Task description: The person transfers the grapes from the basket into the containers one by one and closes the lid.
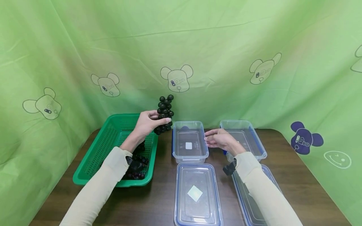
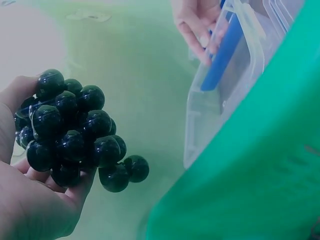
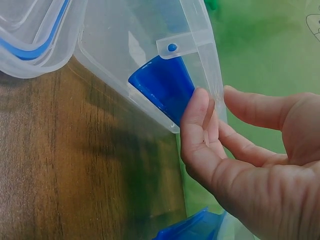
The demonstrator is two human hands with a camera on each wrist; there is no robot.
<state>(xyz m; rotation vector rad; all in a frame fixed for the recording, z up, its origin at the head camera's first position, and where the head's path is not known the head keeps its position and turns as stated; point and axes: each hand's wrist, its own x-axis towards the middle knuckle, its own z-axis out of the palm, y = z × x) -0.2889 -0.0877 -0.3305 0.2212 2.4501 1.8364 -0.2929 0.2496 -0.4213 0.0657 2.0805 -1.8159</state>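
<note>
In my left hand (image 1: 147,124) I hold a bunch of dark, shiny grapes (image 1: 165,110) upright, above the gap between the green basket and the middle clear plastic box (image 1: 189,133). The left wrist view shows my thumb and fingers on either side of the bunch (image 2: 70,135). The fingertips of my right hand (image 1: 222,139) touch the right side wall of that middle box, beside its blue side handle (image 3: 162,85). My right fingers are loosely bent, with the thumb near the rim. The box has a white label and shows no contents.
A green perforated basket (image 1: 85,160) at the left holds more dark grapes (image 1: 138,166), partly behind my left arm. Another clear box (image 1: 249,135) stands at the right. Two clear lids with blue seals (image 1: 198,179) lie in front. A green printed curtain (image 1: 212,47) hangs behind the brown table (image 1: 161,201).
</note>
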